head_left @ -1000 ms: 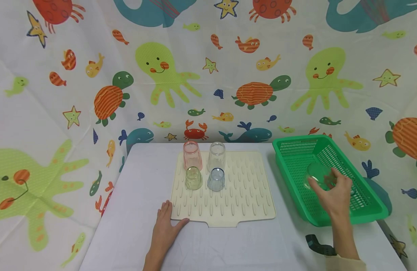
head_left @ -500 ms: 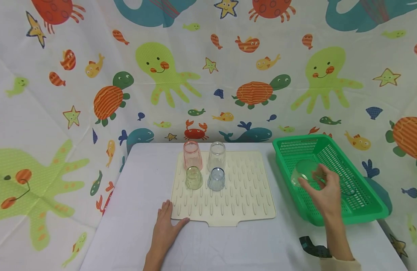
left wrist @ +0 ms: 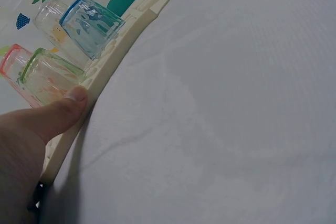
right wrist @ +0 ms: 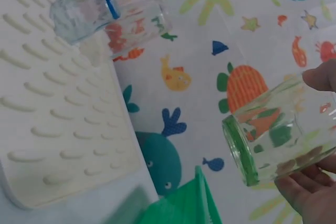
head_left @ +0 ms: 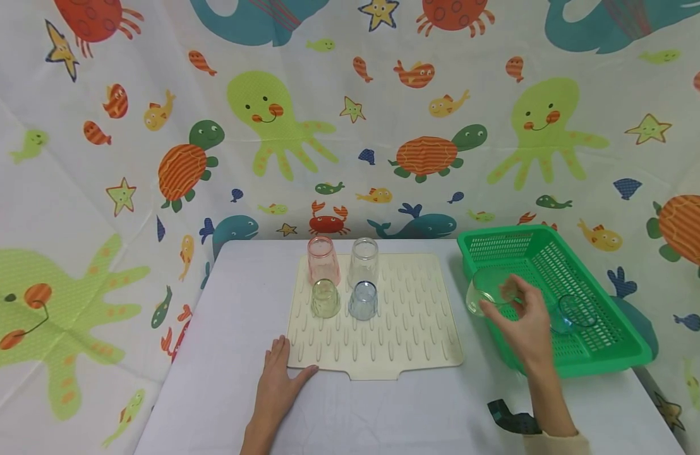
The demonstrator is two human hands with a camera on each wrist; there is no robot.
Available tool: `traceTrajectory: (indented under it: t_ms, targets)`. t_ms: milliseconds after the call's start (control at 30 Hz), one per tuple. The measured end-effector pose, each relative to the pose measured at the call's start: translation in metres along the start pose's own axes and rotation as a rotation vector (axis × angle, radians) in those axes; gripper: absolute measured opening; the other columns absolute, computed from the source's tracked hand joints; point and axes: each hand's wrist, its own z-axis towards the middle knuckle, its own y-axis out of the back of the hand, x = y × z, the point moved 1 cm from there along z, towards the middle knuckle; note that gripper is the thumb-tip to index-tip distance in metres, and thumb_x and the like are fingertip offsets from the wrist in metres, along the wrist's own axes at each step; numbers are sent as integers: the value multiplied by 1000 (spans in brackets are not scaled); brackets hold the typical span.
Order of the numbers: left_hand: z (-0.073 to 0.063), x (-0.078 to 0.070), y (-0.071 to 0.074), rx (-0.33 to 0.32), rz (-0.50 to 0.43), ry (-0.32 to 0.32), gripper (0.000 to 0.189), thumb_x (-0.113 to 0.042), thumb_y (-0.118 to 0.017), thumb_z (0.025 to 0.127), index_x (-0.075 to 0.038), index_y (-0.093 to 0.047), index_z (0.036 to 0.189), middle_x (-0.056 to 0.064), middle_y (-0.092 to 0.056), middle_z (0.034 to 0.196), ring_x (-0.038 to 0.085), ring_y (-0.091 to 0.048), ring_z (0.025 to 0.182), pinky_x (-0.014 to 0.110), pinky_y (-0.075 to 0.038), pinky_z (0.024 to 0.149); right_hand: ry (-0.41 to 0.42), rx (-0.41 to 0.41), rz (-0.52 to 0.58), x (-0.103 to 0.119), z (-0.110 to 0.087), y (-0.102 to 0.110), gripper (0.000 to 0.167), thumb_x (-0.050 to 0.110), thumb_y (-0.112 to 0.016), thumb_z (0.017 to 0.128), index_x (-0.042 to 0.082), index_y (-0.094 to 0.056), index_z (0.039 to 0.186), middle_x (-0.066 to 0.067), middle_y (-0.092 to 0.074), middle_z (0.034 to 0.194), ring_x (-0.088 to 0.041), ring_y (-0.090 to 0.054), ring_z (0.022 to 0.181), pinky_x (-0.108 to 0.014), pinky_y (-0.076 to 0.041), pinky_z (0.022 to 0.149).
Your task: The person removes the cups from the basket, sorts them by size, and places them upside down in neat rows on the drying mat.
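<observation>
My right hand [head_left: 523,325] holds a drinking glass with a green rim [head_left: 479,297] over the left side of the green basket [head_left: 492,332]. In the right wrist view the glass [right wrist: 278,135] lies tilted between thumb and fingers, its green rim facing left. My left hand [head_left: 275,382] rests at the front left corner of the cream drying mat [head_left: 407,328], fingers straight along its edge and thumb [left wrist: 68,106] against its front side. Standing on the mat are a tall pink glass [head_left: 323,262], a tall clear glass [head_left: 364,262], a short green glass [head_left: 325,300] and a short blue glass [head_left: 363,302].
A blue-rimmed glass [head_left: 574,313] lies inside the basket on its right side. The mat's ridged right half lies between the standing glasses and the basket. A white cloth [head_left: 230,303] covers the table, and a printed curtain [head_left: 350,145] hangs behind.
My right hand has carried the green-rimmed glass leftward from the middle of the basket to its left side, uncovering the blue-rimmed glass. My left hand has stayed in place.
</observation>
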Motion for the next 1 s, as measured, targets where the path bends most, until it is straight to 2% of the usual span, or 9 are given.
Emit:
traceTrajectory:
  t_ms: [200, 367, 500, 600, 700, 867, 933, 967, 1000]
  targets:
    - [0, -2, 1, 1, -7, 4, 106, -56, -78, 80, 9, -32, 151, 25, -27, 162, 40, -20, 154, 53, -16, 129, 62, 25, 18, 3, -5, -12, 72, 1, -82, 78, -1, -49, 141, -11, -51, 128, 8, -50, 110, 5, -40, 95]
    - [-1, -2, 2, 7, -3, 4, 106, -57, -77, 80, 9, -33, 151, 25, -27, 162, 42, -20, 153, 55, -17, 128, 89, 47, 44, 7, -9, -22, 74, -1, -82, 77, -2, -48, 143, -13, -53, 129, 6, -50, 113, 4, -39, 98]
    - [-1, -1, 2, 9, 0, 4, 106, -57, -76, 80, 8, -33, 151, 25, -27, 162, 43, -20, 153, 56, -18, 128, 104, 61, 46, 10, -13, -33, 75, -2, -82, 77, -3, -47, 143, -12, -54, 127, -14, -57, 121, 3, -38, 101]
    - [-1, 0, 2, 9, -1, 5, 106, -58, -76, 80, 8, -33, 151, 25, -27, 163, 43, -20, 153, 56, -19, 128, 127, 81, 35, 11, -16, -42, 77, -2, -83, 75, -5, -47, 143, -15, -54, 129, -31, -55, 126, 4, -35, 102]
    - [-1, 1, 2, 13, 4, 6, 106, -58, -76, 80, 8, -33, 152, 25, -27, 163, 44, -20, 153, 57, -20, 127, 167, 105, 40, 13, -20, -51, 77, -1, -85, 74, -6, -46, 142, -21, -53, 133, -38, -54, 128, 5, -33, 103]
    - [0, -1, 4, 33, 24, 13, 105, -57, -75, 82, 8, -31, 152, 25, -25, 163, 45, -19, 152, 60, -22, 125, 220, 150, 65, 16, -25, -65, 79, 1, -87, 73, -5, -48, 140, -21, -54, 134, -36, -55, 127, 2, -35, 105]
    - [0, -3, 7, 39, 22, 17, 104, -55, -75, 83, 8, -30, 152, 25, -24, 163, 46, -18, 152, 61, -23, 124, 220, 175, 68, 19, -27, -69, 79, 4, -88, 73, -2, -49, 141, -18, -56, 133, -32, -56, 126, -8, -42, 109]
    - [1, -4, 8, 39, 21, 16, 103, -54, -75, 84, 8, -30, 152, 25, -24, 163, 47, -18, 152, 61, -23, 124, 216, 188, 69, 20, -28, -71, 79, 5, -89, 73, 0, -49, 141, -16, -56, 132, -29, -56, 125, -8, -42, 110]
    - [1, -6, 9, 37, 18, 15, 103, -53, -75, 84, 8, -30, 153, 25, -24, 163, 47, -18, 152, 62, -23, 124, 214, 199, 64, 22, -29, -72, 78, 7, -89, 73, 1, -50, 141, -15, -57, 132, -27, -56, 125, -16, -45, 112]
